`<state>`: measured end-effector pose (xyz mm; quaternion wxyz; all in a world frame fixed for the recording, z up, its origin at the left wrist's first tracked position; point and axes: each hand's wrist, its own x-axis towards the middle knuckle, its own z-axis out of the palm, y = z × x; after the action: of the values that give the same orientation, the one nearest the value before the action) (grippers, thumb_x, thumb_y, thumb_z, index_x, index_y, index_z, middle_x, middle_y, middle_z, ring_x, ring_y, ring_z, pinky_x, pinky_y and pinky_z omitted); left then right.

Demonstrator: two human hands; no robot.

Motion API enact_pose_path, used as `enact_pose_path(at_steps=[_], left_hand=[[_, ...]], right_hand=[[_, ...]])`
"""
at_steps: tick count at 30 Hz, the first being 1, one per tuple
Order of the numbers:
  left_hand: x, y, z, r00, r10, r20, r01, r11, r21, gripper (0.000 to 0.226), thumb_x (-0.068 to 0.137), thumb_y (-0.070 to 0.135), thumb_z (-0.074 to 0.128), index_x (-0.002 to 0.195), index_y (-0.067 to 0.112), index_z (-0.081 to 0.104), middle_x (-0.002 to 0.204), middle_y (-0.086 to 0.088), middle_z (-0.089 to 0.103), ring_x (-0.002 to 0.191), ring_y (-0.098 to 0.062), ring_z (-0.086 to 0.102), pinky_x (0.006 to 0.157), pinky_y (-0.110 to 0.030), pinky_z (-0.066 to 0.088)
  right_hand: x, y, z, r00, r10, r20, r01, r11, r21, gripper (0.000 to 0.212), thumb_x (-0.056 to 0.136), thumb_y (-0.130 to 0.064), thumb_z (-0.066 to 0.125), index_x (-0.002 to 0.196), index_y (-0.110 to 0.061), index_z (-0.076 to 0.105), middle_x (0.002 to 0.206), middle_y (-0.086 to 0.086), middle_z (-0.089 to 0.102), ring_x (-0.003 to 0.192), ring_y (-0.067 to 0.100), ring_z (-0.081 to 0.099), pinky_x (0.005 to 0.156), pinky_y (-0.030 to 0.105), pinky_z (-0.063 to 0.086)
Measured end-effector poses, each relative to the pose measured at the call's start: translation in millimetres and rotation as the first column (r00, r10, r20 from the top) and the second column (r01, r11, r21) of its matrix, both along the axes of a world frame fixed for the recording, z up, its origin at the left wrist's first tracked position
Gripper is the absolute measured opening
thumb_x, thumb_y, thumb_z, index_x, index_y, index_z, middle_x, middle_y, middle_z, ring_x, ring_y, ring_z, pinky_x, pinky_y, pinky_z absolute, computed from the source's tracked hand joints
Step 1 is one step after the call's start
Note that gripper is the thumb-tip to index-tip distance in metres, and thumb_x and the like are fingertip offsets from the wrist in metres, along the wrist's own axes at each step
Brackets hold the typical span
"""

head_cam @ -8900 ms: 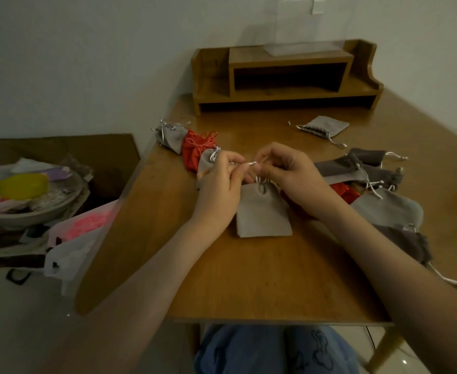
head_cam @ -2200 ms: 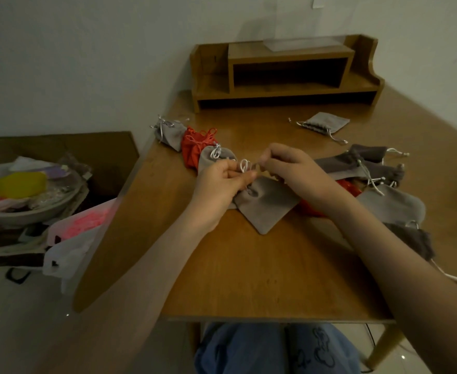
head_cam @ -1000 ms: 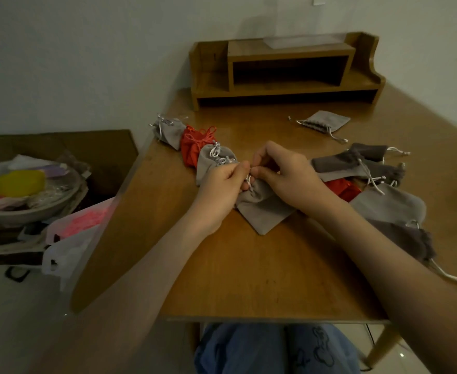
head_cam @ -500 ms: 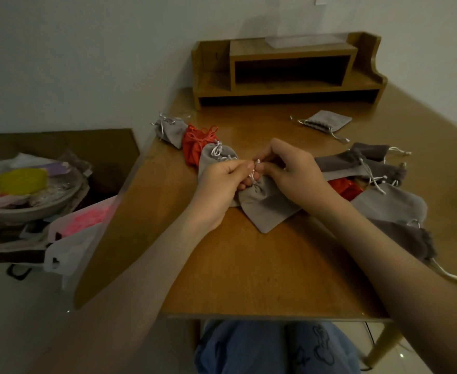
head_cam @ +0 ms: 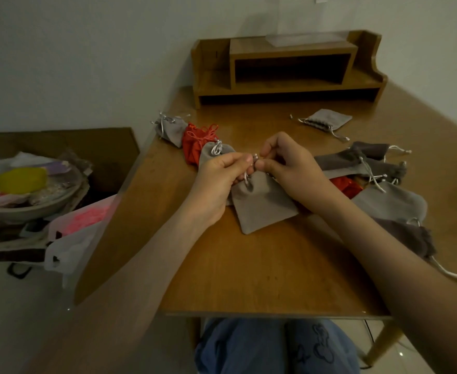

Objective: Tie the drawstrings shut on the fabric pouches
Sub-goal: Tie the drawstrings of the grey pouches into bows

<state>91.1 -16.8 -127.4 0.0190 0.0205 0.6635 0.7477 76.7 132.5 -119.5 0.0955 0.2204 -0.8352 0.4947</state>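
Observation:
A light grey pouch [head_cam: 262, 205] lies tilted on the wooden table [head_cam: 249, 271], its gathered neck pointing up-left between my hands. My left hand [head_cam: 222, 174] pinches its white drawstring [head_cam: 246, 179] just above the neck. My right hand [head_cam: 289, 166] pinches the cord's ends close to the left fingertips. To the left lie a grey pouch [head_cam: 172, 129], a red pouch [head_cam: 195, 143] and another grey pouch [head_cam: 213, 153], each with a gathered neck. On the right sits a pile of grey pouches [head_cam: 389, 202] over a red one [head_cam: 344, 184].
A single grey pouch [head_cam: 327, 120] lies at the back right. A wooden desk shelf [head_cam: 286, 68] stands against the wall. Left of the table, on the floor, are a bowl of clutter [head_cam: 30, 190] and plastic bags [head_cam: 78, 225]. My knees are below the table's front edge.
The pouch has turned from upright to tilted. My hands stay at its neck, and the fingertips have lifted a little with the cord between them.

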Motion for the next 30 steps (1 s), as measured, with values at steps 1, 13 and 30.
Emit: enact_pose_path(at_steps=[1,13,30], left_hand=[[0,0,0,1.0,-0.004,-0.013,0.003,1.0,-0.013,0.018,0.096,0.016,0.054,0.086,0.015,0.069,0.069,0.003,0.056,0.065,-0.007,0.049,0.065,-0.019,0.046],[5,0,5,0.999,-0.031,-0.01,0.031,0.998,-0.058,0.019,0.097,0.02,0.052,0.088,0.015,0.068,0.068,0.006,0.068,0.066,-0.006,0.063,0.066,-0.022,0.051],[6,-11,4,0.887,-0.121,-0.445,-0.219,0.739,-0.637,0.006,0.09,0.016,0.063,0.095,0.02,0.062,0.085,0.006,0.064,0.082,-0.004,0.058,0.079,-0.015,0.043]], right_hand=[[1,0,2,0.998,0.01,0.054,-0.01,1.0,-0.008,0.01,0.09,-0.011,0.061,0.095,-0.014,0.053,0.078,-0.004,0.058,0.069,0.009,0.054,0.061,0.018,0.043],[2,4,6,0.88,0.179,0.439,-0.19,0.982,-0.019,0.023,0.099,-0.019,0.047,0.103,-0.002,0.062,0.084,0.008,0.056,0.069,0.008,0.05,0.061,0.016,0.042],[-2,-2,-3,0.933,0.081,0.35,-0.081,0.997,-0.014,0.026,0.102,-0.018,0.042,0.079,-0.022,0.053,0.072,-0.006,0.052,0.064,0.004,0.046,0.062,0.018,0.039]])
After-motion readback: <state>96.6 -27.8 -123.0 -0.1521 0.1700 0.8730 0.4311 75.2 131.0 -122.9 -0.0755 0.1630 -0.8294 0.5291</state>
